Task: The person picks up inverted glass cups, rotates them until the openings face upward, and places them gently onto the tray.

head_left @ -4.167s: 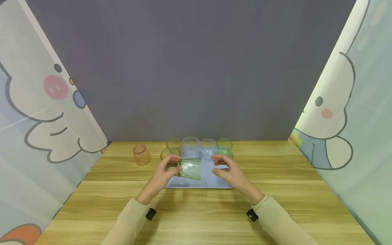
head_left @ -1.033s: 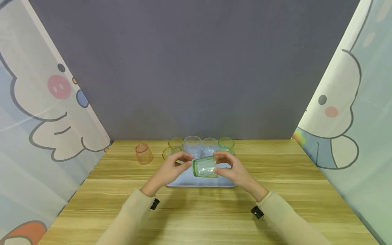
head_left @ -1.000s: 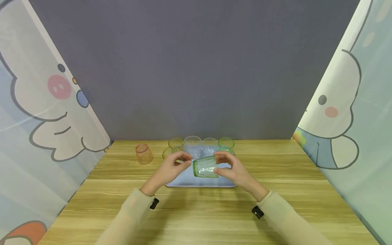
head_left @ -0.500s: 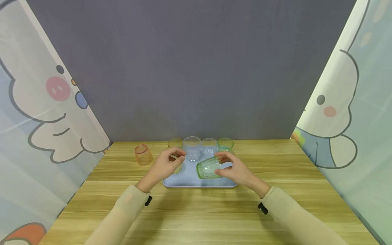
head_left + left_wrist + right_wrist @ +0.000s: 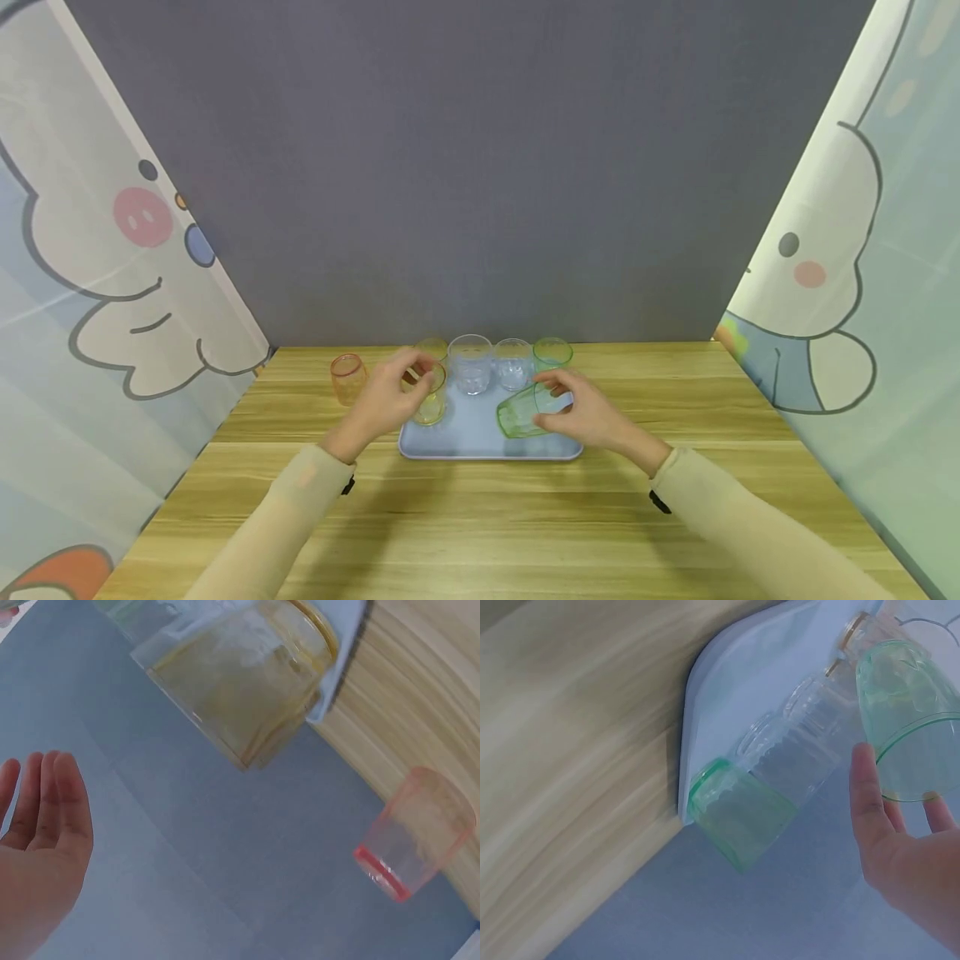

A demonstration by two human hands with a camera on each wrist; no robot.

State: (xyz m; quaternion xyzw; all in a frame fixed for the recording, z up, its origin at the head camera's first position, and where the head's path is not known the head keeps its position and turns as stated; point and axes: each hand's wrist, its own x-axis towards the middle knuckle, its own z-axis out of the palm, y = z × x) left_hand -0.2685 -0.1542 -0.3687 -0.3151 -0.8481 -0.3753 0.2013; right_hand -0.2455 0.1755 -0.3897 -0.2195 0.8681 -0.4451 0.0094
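Note:
My right hand (image 5: pixel 588 417) grips a green glass cup (image 5: pixel 516 415) near its rim, over the right part of the pale blue tray (image 5: pixel 457 448). The cup is tilted, its base pointing left and down. In the right wrist view fingers and thumb lie at the rim of this cup (image 5: pixel 904 690). My left hand (image 5: pixel 384 402) holds nothing, beside and partly in front of a yellow cup (image 5: pixel 431 411); its fingers look nearly straight in the left wrist view. Left of that hand stands an orange-pink cup (image 5: pixel 347 382), upside down on the wooden table.
Along the tray's back are another yellow cup (image 5: pixel 433 344), two clear cups, the left one (image 5: pixel 472 371) and the right one (image 5: pixel 513 371), and a second green cup (image 5: pixel 553 353). A grey panel (image 5: pixel 480 208) rises behind the table (image 5: pixel 480 533).
The green cup passed from the left hand to both hands, then to the right hand alone. The left hand let go and moved left; the right hand moved slightly right, tilting the cup.

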